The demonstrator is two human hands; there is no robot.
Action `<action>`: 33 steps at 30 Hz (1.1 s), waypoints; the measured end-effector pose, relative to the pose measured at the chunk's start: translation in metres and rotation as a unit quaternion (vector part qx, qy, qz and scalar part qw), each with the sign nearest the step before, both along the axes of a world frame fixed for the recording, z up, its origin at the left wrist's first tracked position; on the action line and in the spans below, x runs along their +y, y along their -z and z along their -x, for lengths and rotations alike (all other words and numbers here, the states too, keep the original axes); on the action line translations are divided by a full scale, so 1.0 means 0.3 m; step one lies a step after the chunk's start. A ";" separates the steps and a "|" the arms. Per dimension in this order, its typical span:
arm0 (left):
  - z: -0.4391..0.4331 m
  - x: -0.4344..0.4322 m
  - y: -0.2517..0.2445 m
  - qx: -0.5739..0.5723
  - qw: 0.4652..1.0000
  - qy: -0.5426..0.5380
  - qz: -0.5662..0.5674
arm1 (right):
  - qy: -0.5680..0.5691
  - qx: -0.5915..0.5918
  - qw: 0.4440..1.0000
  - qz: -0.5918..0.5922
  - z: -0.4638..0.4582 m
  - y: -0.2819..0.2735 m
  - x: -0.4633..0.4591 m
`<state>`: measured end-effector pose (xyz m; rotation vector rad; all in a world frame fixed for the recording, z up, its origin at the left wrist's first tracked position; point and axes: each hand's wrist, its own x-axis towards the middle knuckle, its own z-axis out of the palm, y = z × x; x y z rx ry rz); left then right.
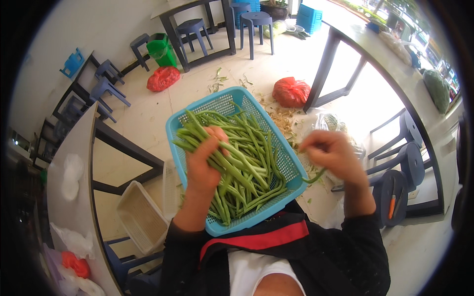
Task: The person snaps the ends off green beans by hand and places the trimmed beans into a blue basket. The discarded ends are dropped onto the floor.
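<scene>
A blue perforated plastic basket (296, 168) rests against my lap, holding many loose green beans (259, 148). My left hand (205, 162) is closed around a bunch of long green beans (231, 166), held over the left side of the basket. Beyond the basket's right rim, my right hand (327, 151) is raised and blurred, with its fingers closed together. A single curved green bean (314, 177) hangs beneath that hand; blur hides just how the fingers meet it.
Trimmings (283, 122) litter the floor beyond the basket, near a tied red plastic bag (291, 92). An off-white basket (142, 218) stands at left beside a table (77, 162). At right, an orange-handled knife (391, 205) lies on a stool (387, 185).
</scene>
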<state>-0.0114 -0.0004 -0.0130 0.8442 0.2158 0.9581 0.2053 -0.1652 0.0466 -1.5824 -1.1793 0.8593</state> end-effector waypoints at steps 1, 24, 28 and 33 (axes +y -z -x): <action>0.001 0.020 0.010 -0.071 0.994 -0.019 0.084 | 0.066 -0.012 0.997 0.028 -0.030 -0.013 -0.020; -0.007 0.031 0.055 0.136 0.984 -0.032 0.107 | -0.070 -0.102 0.987 -0.104 0.143 0.162 0.105; -0.020 0.022 0.073 0.152 0.983 -0.047 0.090 | -0.066 -0.191 0.968 -0.148 0.156 0.167 0.062; -0.019 0.022 0.072 0.162 0.977 -0.033 0.137 | -0.058 -0.321 0.912 -0.247 0.163 0.175 0.077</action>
